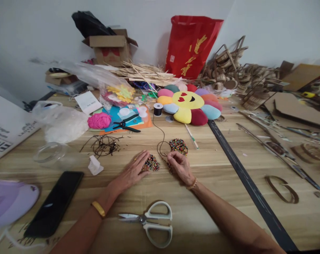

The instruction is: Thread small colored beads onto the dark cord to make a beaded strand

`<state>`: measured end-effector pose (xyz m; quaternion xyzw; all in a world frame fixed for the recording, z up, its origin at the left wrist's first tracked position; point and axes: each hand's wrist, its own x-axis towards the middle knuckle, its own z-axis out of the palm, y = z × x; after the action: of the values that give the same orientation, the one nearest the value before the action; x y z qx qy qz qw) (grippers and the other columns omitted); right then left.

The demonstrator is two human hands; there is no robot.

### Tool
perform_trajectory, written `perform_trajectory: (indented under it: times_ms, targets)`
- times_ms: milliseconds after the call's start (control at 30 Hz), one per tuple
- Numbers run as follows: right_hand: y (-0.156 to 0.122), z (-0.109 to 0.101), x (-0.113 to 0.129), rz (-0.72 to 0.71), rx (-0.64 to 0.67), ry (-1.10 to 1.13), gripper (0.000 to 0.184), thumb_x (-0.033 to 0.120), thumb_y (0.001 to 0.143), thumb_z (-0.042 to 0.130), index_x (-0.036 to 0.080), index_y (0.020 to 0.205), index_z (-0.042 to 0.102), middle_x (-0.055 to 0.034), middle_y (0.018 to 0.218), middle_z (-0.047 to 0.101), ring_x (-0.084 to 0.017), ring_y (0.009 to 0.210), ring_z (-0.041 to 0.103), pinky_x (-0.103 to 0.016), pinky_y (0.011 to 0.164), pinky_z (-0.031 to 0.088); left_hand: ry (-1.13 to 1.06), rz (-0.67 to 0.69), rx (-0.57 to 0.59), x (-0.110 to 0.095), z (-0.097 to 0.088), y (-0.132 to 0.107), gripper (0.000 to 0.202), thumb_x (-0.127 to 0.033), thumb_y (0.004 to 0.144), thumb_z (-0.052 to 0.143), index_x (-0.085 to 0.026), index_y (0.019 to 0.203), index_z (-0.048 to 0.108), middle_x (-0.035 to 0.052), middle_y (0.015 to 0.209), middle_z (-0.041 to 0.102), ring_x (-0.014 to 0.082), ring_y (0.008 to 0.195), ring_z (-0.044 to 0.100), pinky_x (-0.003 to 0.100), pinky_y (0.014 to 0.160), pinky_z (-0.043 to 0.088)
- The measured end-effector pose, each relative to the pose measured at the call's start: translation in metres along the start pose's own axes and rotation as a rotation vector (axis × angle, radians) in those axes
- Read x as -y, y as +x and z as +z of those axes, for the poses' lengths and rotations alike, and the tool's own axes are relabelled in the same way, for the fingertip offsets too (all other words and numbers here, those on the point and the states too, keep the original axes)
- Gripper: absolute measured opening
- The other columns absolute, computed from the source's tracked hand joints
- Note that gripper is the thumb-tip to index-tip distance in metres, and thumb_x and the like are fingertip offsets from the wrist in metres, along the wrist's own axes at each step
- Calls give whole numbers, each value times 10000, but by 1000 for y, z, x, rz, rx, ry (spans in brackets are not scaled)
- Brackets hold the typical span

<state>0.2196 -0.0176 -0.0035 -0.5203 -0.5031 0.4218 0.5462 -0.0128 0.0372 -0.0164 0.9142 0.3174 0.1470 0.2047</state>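
My left hand [134, 168] lies flat with fingers stretched out, its edge against a small heap of multicoloured beads [151, 163] on the table. To the right of the heap, my right hand [181, 166] is closed in a pinch on a thin dark cord [163, 133], with a few beads visible just below the fingertips. The cord loops back to a spool of black cord [157, 109]. Just behind my right hand sits a coiled cluster of similar beads [179, 144], partly covered by the hand. White-handled scissors [143, 218] lie partly open nearer to me.
Tangled black cord pieces [104, 145], a clear jar [50, 152] and a black phone [54, 204] lie to the left. Black pliers [125, 124] rest on coloured sheets. Behind are a flower cushion [188, 102] and a red bag [193, 46]. A dark strip [241, 173] crosses the right side.
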Motion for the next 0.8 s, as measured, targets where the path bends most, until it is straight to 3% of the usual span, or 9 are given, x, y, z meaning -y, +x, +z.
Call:
perform_trajectory:
  times_ms: [800]
  targets:
    - [2,-2,-10,20,31,-19,313,478,815,603,169,767,588,13,655,534,-110,578,464,-217,531,367,-63,-71,11,-4,-4,3,701,-468,888,484,-175,1465,213,146,1507,290,274,1395,248,471,1141,260]
